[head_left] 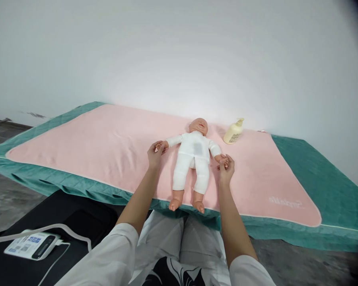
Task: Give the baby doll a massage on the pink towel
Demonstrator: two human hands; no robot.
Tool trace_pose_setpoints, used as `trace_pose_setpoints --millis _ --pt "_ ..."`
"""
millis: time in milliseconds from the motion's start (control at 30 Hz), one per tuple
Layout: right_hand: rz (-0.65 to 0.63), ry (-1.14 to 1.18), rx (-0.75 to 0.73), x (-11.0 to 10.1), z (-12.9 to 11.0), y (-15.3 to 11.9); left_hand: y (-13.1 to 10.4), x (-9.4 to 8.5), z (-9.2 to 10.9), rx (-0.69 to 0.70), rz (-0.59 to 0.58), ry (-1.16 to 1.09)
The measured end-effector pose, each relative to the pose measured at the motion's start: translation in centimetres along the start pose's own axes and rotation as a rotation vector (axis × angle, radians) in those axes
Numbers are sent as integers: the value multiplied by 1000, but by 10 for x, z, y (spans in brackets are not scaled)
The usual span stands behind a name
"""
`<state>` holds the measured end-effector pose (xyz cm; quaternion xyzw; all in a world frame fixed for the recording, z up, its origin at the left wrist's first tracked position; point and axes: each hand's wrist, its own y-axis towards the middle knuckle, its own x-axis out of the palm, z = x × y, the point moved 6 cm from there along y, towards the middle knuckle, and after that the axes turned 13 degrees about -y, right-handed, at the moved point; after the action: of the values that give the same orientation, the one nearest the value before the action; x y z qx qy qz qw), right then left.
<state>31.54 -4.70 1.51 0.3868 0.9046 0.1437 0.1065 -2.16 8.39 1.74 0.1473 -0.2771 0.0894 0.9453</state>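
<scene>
A baby doll with a white cloth body lies on its back on a pink mat, feet towards me. My left hand is closed around the doll's hand on the left. On the other side, my right hand pinches the doll's other hand. Both of the doll's arms are spread out to the sides. A dark grey patch shows on its chest. Beyond my right hand stands a pale yellow pump bottle, close to the doll's head.
The mat lies over a green quilted cover on a bed or table against a white wall. At lower left, a white device with a cable rests on a black surface.
</scene>
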Motion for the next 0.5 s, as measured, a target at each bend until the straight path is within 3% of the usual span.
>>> trace_pose_setpoints --millis 500 --pt "158 -69 16 -7 -2 -2 1 -2 -4 -16 11 -14"
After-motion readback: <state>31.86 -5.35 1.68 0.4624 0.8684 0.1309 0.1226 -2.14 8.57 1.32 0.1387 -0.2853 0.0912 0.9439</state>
